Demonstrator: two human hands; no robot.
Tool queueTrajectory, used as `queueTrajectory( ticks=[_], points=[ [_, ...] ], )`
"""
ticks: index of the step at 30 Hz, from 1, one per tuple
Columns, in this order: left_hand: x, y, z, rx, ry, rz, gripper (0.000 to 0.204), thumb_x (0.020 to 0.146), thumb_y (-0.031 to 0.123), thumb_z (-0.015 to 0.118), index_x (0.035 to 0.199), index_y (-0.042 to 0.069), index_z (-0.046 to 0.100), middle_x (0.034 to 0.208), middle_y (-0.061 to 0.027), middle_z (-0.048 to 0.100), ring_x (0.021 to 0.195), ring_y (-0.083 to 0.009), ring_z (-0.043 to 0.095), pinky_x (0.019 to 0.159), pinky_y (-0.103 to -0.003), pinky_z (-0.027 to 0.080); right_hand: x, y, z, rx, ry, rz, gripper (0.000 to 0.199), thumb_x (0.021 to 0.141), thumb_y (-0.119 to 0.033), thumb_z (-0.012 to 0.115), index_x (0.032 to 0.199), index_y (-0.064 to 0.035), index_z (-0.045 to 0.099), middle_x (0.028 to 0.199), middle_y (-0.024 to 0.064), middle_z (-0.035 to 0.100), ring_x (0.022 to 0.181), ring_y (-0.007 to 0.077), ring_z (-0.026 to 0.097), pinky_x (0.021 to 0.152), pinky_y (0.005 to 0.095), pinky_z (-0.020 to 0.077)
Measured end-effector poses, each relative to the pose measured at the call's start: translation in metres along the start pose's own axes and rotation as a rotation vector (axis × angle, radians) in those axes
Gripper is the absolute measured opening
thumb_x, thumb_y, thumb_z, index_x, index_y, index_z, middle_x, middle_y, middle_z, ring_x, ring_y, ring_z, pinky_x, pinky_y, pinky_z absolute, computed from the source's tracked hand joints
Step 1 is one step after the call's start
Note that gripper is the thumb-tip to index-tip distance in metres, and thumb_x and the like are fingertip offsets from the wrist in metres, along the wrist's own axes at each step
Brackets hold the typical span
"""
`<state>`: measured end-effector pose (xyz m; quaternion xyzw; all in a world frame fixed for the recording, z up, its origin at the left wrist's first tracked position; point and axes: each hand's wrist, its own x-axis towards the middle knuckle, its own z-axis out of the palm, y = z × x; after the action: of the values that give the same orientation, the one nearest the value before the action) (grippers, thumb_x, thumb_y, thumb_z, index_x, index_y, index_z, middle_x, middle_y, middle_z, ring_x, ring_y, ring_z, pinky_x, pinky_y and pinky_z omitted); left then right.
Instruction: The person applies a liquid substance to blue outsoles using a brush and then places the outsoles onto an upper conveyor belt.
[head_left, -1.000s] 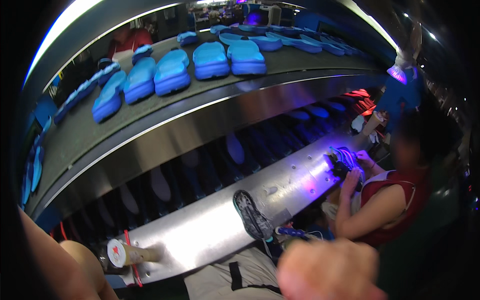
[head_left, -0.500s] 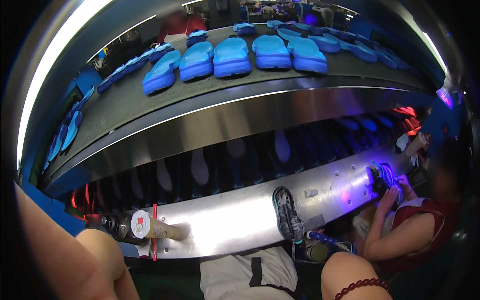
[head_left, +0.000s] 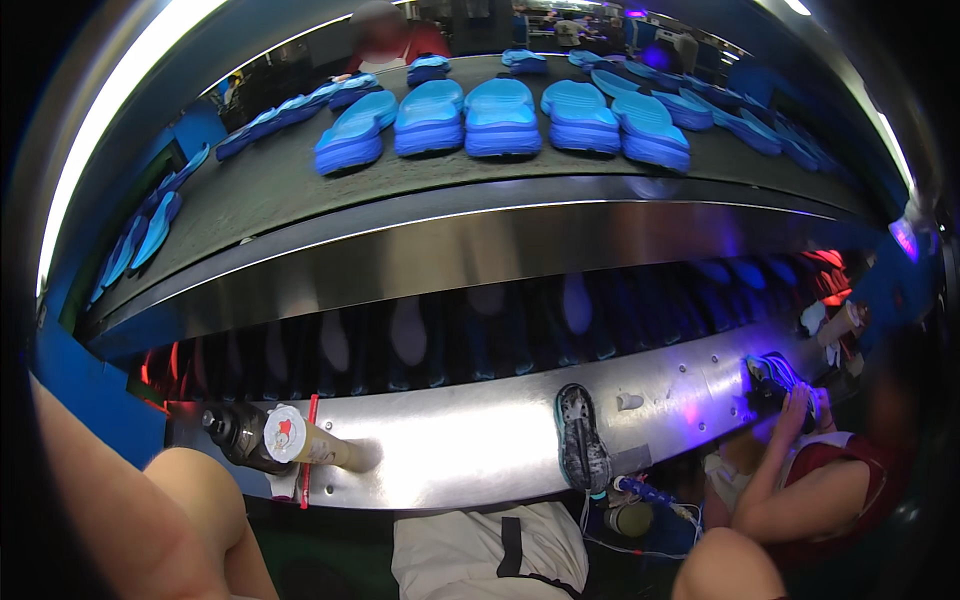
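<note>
dark, foot-shaped shoe part with teal rim [head_left: 580, 440] lies untouched on silver metal bench [head_left: 470, 440]

the wearer's hands are out of view, so i cannot tell whether their fingers are apart or together. the shoe part lies well right of the bare left arm [head_left: 90, 490], up and left of rounded bare skin [head_left: 730, 568] (which body part, i cannot tell). beyond, 5 two-tone blue soles [head_left: 503, 118] line the front of a dark flat belt [head_left: 270, 195].
</note>
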<state>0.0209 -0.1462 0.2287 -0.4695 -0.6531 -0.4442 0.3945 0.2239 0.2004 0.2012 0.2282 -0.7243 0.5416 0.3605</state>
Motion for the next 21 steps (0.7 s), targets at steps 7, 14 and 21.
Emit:
queueTrajectory(
  ticks=[7,14,21],
  points=[
    [-0.003,0.001,0.003,-0.003,0.038,-0.025,0.050,0.091,0.035,0.038,0.124,-0.002,0.037,0.126,-0.0202,0.039,0.115,-0.0299,0.042,0.093,-0.038,0.038,0.005,-0.004,0.000,-0.032,0.028,0.079,0.027,0.090,-0.022,0.042,0.093,-0.0017,0.060,0.090,0.0119,0.057,0.076,0.0236,0.048,0.066,0.0332,0.0393],
    [-0.001,0.008,-0.012,0.016,0.052,-0.024,0.048,0.091,0.034,0.037,0.123,-0.002,0.039,0.124,-0.0198,0.041,0.114,-0.0297,0.044,0.092,-0.037,0.039,0.005,-0.003,0.005,0.014,0.028,0.111,0.026,0.090,-0.022,0.041,0.093,-0.0032,0.059,0.086,0.0102,0.057,0.072,0.0217,0.047,0.062,0.0317,0.0387],
    [-0.002,-0.001,-0.004,0.003,0.068,-0.046,0.046,0.091,0.033,0.037,0.122,-0.002,0.040,0.123,-0.0194,0.042,0.112,-0.0295,0.045,0.091,-0.037,0.040,0.008,0.008,0.013,0.007,0.062,0.203,0.026,0.090,-0.022,0.041,0.093,-0.0047,0.059,0.083,0.0085,0.057,0.067,0.0198,0.046,0.058,0.0302,0.0382]
  ],
)
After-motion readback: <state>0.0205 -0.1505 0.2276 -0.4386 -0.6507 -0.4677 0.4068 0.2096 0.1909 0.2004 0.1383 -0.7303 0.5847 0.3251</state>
